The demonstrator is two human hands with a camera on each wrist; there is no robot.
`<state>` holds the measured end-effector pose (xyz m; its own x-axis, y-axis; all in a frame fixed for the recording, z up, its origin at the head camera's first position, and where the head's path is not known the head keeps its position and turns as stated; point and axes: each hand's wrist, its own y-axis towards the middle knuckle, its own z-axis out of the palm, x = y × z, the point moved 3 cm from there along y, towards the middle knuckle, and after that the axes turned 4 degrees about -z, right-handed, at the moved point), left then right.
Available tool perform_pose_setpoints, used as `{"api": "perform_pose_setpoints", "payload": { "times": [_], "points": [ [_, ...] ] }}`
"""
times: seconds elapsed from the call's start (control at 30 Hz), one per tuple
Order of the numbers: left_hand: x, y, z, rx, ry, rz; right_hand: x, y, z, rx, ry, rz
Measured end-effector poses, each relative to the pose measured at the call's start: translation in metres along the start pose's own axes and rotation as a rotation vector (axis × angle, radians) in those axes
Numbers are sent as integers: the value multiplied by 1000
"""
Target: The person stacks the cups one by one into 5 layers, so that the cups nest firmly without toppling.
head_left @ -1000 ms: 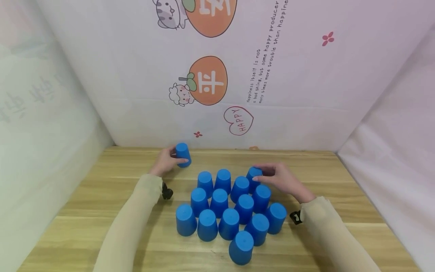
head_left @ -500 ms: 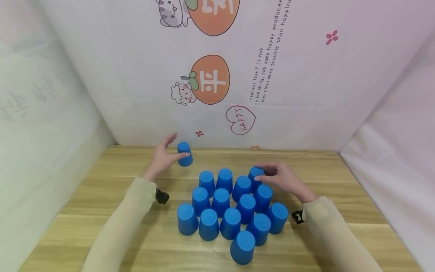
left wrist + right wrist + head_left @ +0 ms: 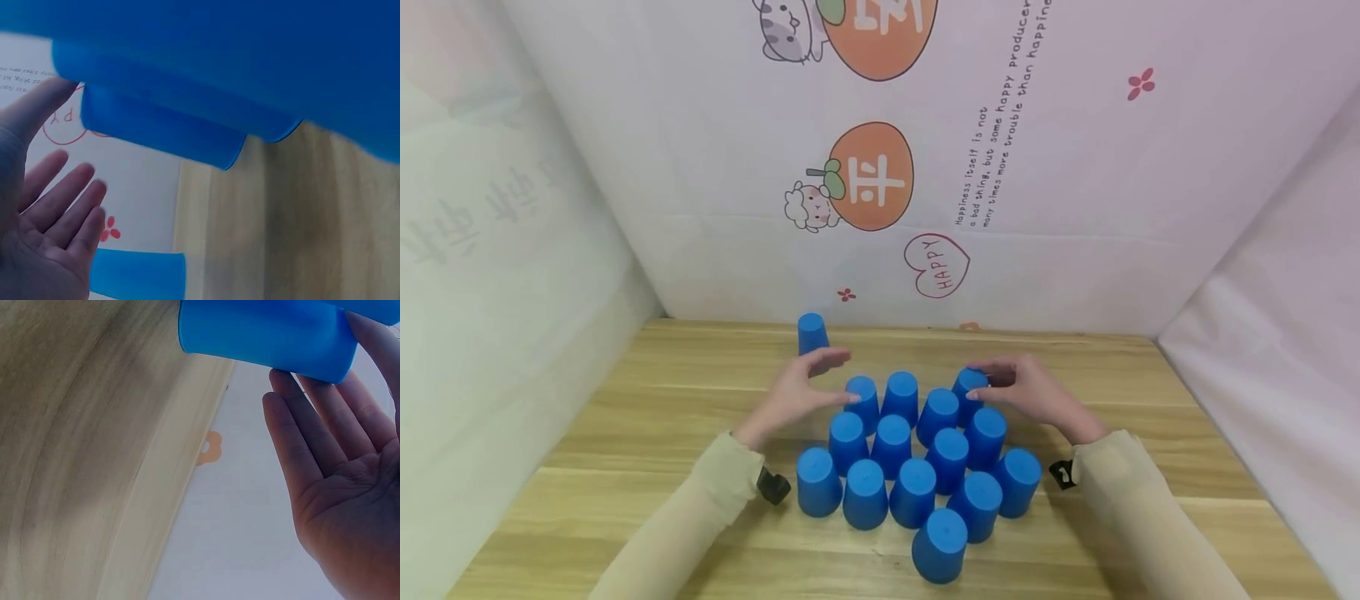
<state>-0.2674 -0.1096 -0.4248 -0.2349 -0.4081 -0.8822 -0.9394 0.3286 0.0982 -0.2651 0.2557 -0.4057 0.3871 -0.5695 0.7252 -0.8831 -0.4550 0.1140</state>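
Note:
Several blue plastic cups stand upside down in close rows. At the group's back right corner, my right hand [image 3: 1033, 396] pinches a cup [image 3: 972, 377] between thumb and fingers; the right wrist view shows the fingertips against that cup [image 3: 269, 337]. My left hand [image 3: 793, 400] spreads its thumb and fingers beside the back left cup [image 3: 867, 412]. The thumb tip overlaps that cup's edge, but contact is unclear. Behind the left hand stands a lone cup [image 3: 812, 329], its lower part covered by the fingers. In the left wrist view the palm [image 3: 50, 250] holds nothing.
All the cups rest on a wooden table [image 3: 625, 433]. A white printed cloth [image 3: 737, 267] rises along its back edge, with white cloth also at both sides. One cup [image 3: 940, 546] sits nearest the front, ahead of the rows.
My left hand let go of the lone cup at the back, drew away from it, then moved right and forward to the group's back left cup. The right hand stays at its cup.

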Motion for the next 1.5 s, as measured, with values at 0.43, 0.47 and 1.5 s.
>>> {"api": "perform_pose_setpoints", "payload": {
  "times": [0.43,0.47,1.5],
  "points": [
    [6,0,13,87,10,-25,1,3,-2,8,3,-23],
    [6,0,13,85,8,-26,1,4,-2,12,2,-25],
    [5,6,11,119,12,-26,57,148,3,-13,-78,-38]
  ]
}}
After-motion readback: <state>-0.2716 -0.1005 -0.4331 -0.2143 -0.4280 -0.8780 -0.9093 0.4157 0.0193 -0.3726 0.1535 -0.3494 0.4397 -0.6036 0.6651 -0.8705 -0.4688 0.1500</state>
